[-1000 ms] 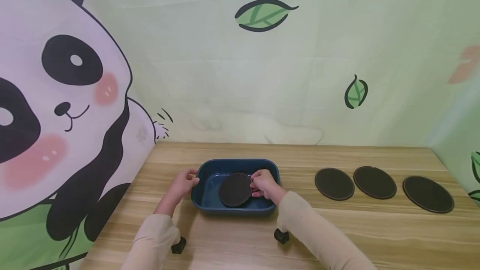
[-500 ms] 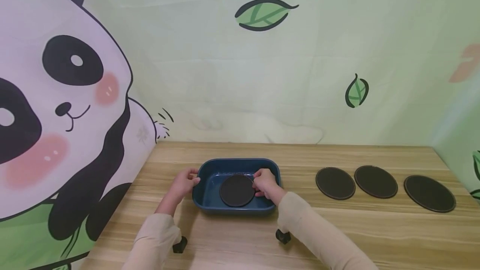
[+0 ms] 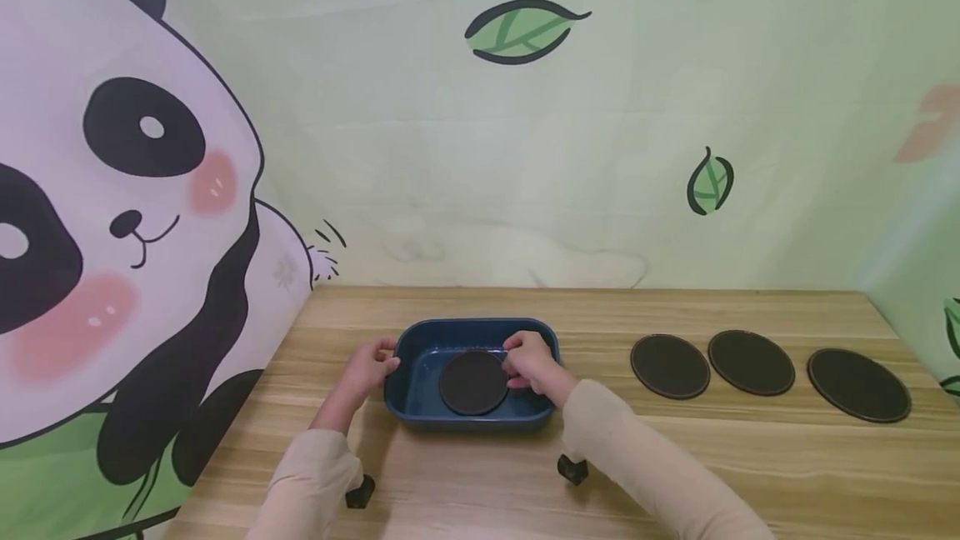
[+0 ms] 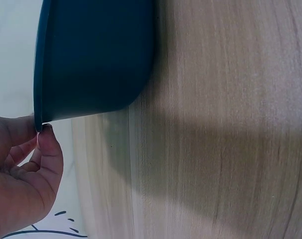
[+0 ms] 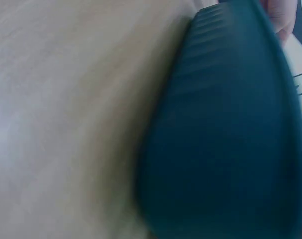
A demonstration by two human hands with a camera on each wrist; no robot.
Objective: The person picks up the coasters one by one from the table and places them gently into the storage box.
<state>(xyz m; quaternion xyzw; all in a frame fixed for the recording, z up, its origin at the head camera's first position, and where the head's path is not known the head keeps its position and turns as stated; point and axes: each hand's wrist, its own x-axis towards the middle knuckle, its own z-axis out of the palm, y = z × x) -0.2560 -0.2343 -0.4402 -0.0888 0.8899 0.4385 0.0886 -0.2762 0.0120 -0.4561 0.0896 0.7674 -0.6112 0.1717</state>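
A deep blue rectangular basin (image 3: 416, 422) sits on the wooden table, and one black round coaster (image 3: 471, 383) lies on its floor. At the basin's left end, my left hand (image 3: 365, 372) pinches the rim between thumb and fingers; the left wrist view shows this hand (image 4: 29, 169) at the edge of the basin (image 4: 98, 55). My right hand (image 3: 534, 363) is inside the basin's right end, just beside the coaster's right edge, with its fingers loosely bent and parted. The right wrist view is blurred and shows mostly the basin's outer wall (image 5: 221, 129).
Three more black round pieces lie flat on the table to the right: a near one (image 3: 670, 366), a middle one (image 3: 751, 362) and a far-right one (image 3: 858, 384). A printed cloth backdrop (image 3: 480, 148) with a panda and leaves hangs behind the table (image 3: 465, 490).
The coaster has gone from slightly tilted in my right hand's pinch to lying flat. My right fingers have since parted from it and lifted a little. My left hand stays on the rim.
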